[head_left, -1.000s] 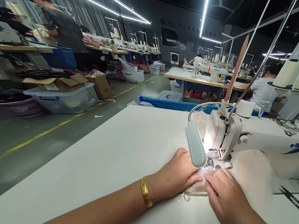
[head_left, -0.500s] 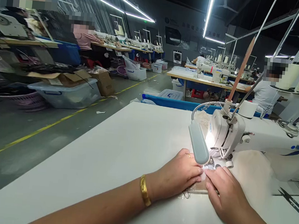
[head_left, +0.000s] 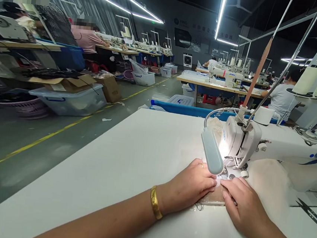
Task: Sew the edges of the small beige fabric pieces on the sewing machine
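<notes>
Small tan cloth (head_left: 216, 197) is lying beside the sewing machine (head_left: 239, 140)

We are seeing a flat piece lying on the white table (head_left: 131, 168), between our two hands and just before the machine's needle area. Its surface is showing a matt tan, its near edge is running pale and nearly straight, and something glossy and see-through is crinkling at its left corner. Our left hand (head_left: 193, 184) is resting with fingers close together at the cloth; the lamp (head_left: 213, 152) is partly hiding them, so we cannot tell whether they are pinching. Our right hand (head_left: 244, 204) is bending its fingers side by side, the forefinger touching the cloth; a pinch we cannot tell either. The smooth grey-green lamp is hanging above, round-ended. A broad, gold-coloured bracelet (head_left: 156, 202) is circling our left wrist
</notes>
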{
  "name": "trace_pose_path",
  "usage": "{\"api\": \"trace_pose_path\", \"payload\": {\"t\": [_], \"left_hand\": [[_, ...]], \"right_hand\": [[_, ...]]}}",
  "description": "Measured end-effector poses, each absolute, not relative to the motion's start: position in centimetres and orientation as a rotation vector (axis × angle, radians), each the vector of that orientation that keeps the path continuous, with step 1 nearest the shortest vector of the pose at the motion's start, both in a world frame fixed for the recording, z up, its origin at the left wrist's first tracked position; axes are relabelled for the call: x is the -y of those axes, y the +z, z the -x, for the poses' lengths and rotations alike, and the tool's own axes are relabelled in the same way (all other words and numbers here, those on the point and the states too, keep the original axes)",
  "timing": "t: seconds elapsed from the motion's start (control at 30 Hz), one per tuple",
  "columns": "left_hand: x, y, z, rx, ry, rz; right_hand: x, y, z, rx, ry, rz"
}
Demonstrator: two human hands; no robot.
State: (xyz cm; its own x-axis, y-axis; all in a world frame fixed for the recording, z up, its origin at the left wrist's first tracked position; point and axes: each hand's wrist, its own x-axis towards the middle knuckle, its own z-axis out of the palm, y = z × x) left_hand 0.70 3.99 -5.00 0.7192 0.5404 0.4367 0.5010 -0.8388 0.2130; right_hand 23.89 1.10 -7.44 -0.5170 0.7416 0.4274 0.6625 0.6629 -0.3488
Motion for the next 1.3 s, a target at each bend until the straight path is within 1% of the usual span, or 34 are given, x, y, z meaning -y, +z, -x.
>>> {"api": "trace_pose_path", "payload": {"t": [0.13, 0.43, 0.8, 0.93, 1.03, 1.3], "left_hand": [[-3.9, -5.1, -0.7, -0.829, 0.766, -2.84], [-4.0, -5.3, -0.7, -0.805, 0.774, -2.843], [-4.9, -5.4, -0.9, -0.953, 0.76, -2.826], [-5.6, -5.2, -0.9, -1.002, 0.717, -2.844], [-5.8, -4.9, -0.9, -1.036, 0.75, -2.817], [-5.9, -4.9, -0.7, -1.079, 0.735, -2.817]], "right_hand": [[-1.0, -7.6, -23.9, 2.374, 0.191, 1.013], [-1.0, -7.5, -23.7, 2.372, 0.179, 1.027], [-1.1, -7.4, -23.6, 2.346, 0.189, 1.15], [-1.5, -7.4, -24.0, 2.283, 0.201, 1.177], [-1.8, -7.2, -24.3, 2.217, 0.175, 1.214], [-1.6, -7.3, -25.0, 2.171, 0.21, 1.179]]}}
